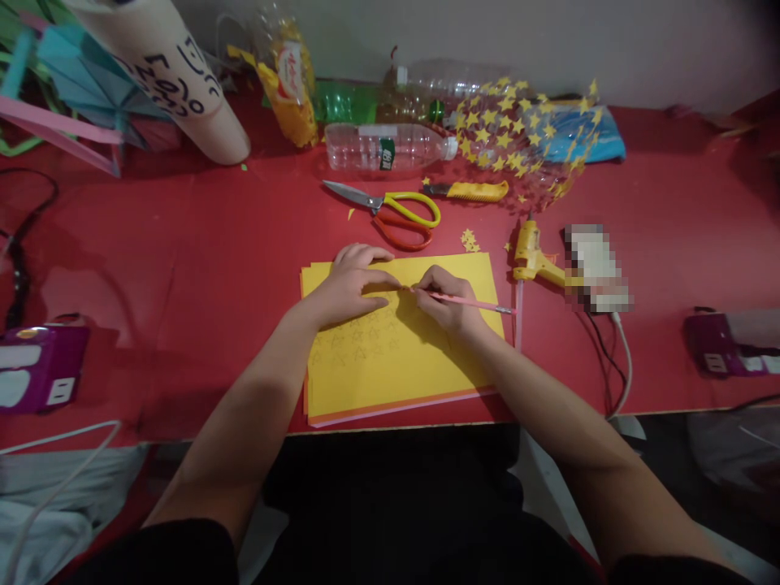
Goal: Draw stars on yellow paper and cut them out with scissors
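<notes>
A sheet of yellow paper [390, 382] lies on top of a stack of coloured sheets, with rows of small stars drawn in pencil on its left part. Across the upper left of the sheet rests my left hand [350, 288], fingers apart. Its index fingertip reaches a tiny yellowish piece [406, 288], whose shape is too small to make out. My right hand [448, 296] is closed around a pink pencil [487, 305], its tip down on the paper beside that piece.
Beyond the paper lie scissors [402, 210], a yellow cutter knife [475, 192] and small cut stars [469, 240]. A glue gun [529, 253] and a phone [597, 268] are at right. Plastic bottles [390, 148] and a star-covered clear piece [505, 130] stand behind. A white cylinder [201, 114] leans left.
</notes>
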Action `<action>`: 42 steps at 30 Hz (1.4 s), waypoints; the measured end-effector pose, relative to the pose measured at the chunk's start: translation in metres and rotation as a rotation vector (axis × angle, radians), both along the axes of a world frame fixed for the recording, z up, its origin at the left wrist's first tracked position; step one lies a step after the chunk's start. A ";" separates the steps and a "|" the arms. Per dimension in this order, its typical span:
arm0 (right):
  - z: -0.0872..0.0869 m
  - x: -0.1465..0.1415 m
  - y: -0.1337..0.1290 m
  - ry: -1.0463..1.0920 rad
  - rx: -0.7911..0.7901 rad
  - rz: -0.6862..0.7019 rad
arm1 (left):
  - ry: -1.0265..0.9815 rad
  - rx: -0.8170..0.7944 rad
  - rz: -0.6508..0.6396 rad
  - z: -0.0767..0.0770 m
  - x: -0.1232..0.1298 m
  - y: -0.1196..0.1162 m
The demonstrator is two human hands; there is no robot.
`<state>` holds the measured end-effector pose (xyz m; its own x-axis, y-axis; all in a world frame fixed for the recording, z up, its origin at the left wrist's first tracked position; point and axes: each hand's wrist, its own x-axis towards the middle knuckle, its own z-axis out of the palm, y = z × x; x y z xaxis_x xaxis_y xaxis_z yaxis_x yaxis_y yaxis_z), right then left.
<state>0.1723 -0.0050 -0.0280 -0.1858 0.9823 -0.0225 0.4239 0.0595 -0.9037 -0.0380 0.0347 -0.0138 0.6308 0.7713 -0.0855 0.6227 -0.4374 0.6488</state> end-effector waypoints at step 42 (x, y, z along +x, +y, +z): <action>-0.008 0.001 0.000 -0.101 0.024 0.016 | 0.002 -0.001 -0.004 -0.001 0.000 0.000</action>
<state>0.1734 -0.0048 -0.0360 -0.1994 0.9797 -0.0187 0.5115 0.0878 -0.8548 -0.0381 0.0346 -0.0151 0.6336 0.7687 -0.0875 0.6221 -0.4389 0.6483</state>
